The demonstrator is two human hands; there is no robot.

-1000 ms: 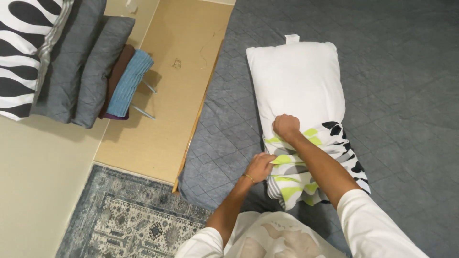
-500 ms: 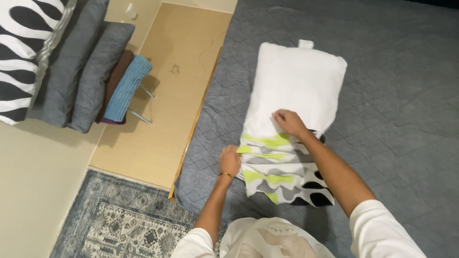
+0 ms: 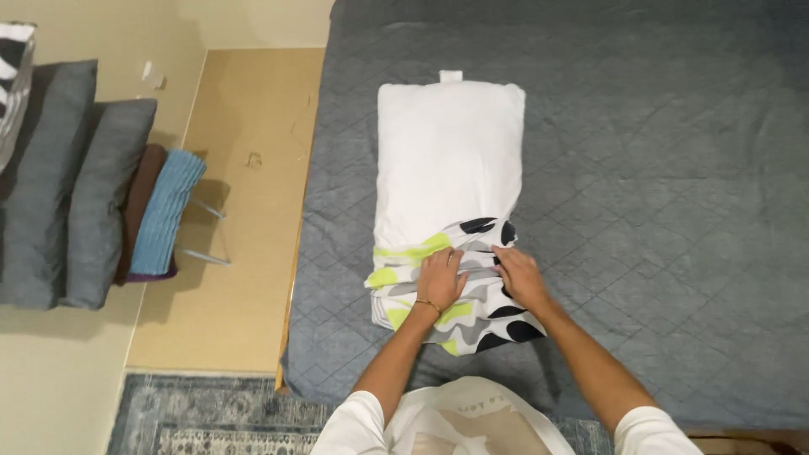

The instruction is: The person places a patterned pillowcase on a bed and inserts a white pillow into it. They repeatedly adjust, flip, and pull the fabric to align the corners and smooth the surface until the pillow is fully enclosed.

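Note:
A white pillow [image 3: 447, 160] lies lengthwise on a grey quilted bed cover [image 3: 657, 185]. Its near end is wrapped in a bunched pillowcase [image 3: 472, 324] patterned in white, grey, black and lime green. My left hand [image 3: 440, 280] rests on top of the bunched fabric with fingers curled into it. Just to its right, my right hand [image 3: 520, 276] also presses on the fabric, fingers pointing toward the left hand. Both hands grip the pillowcase edge side by side.
Grey cushions [image 3: 59, 194] lean in a row at the left, with a brown one and a blue ribbed one [image 3: 164, 211] beside them. A tan floor panel [image 3: 244, 211] runs along the bed's left edge. A patterned rug [image 3: 211, 421] lies at the bottom left.
The pillow has turned to lie straight up and down in view. Both hands have come together on the bunched pillowcase at the near end; earlier they were apart.

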